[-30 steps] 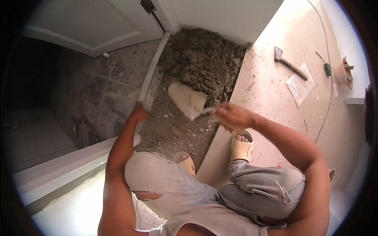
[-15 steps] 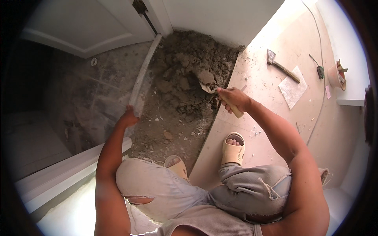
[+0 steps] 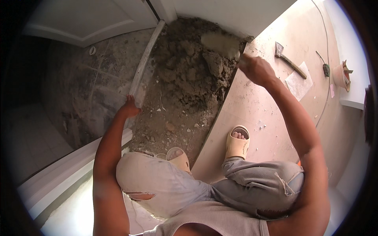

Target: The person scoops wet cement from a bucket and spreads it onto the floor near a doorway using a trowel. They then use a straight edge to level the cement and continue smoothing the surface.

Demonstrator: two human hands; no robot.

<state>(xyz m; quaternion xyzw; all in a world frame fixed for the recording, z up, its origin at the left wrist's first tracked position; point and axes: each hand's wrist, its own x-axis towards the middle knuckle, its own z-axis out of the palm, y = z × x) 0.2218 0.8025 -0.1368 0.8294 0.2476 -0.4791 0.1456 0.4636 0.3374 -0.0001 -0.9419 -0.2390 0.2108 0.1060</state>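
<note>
My right hand (image 3: 256, 69) grips a trowel (image 3: 220, 44), whose blurred blade is at the upper right of a heap of damp grey mortar (image 3: 183, 59), beside the foot of the white wall. My left hand (image 3: 130, 105) rests with spread fingers at a long pale strip (image 3: 146, 59) along the left edge of the mortar bed. Loose rubble lies on the bare patch (image 3: 173, 122) between my hands and my sandaled feet.
A white panel door (image 3: 94, 17) stands upper left above dirty tiles (image 3: 86, 86) and a small white ring (image 3: 92, 50). On the pale floor (image 3: 248, 110) at right lie an axe (image 3: 291, 61), white sheet (image 3: 299, 88), cable (image 3: 327, 35) and dark green tool (image 3: 326, 70); a pink bucket (image 3: 341, 76) stands beside.
My right hand has moved up and away from me with the trowel, from the middle of the bed toward the wall. My left hand has shifted slightly left and forward.
</note>
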